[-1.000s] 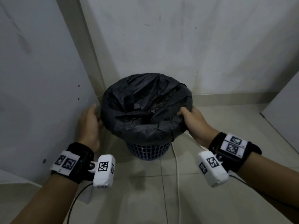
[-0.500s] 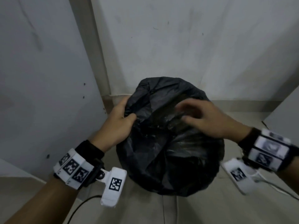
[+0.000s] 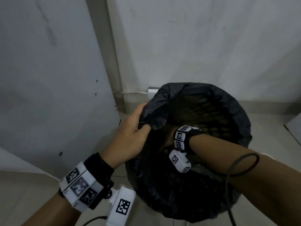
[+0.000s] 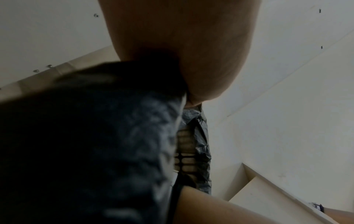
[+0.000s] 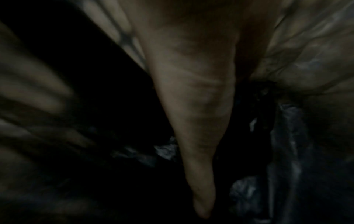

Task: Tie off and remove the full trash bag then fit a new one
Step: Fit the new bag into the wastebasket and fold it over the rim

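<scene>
**Black trash bag, opened in bin at wall corner**

Left hand: grip pinches the near-left rim of the black trash bag, thumb inside the fold. Right hand: reaches down into the bag's mouth past the wrist, fingers stretched straight, holding nothing visible. Mesh bin: shows through the plastic, on tiled floor. Beyond: white cable along the wall.

My right hand is sunk inside the black bag, unseen from the head; its wrist view is dark, so I can't read its grip.
</scene>
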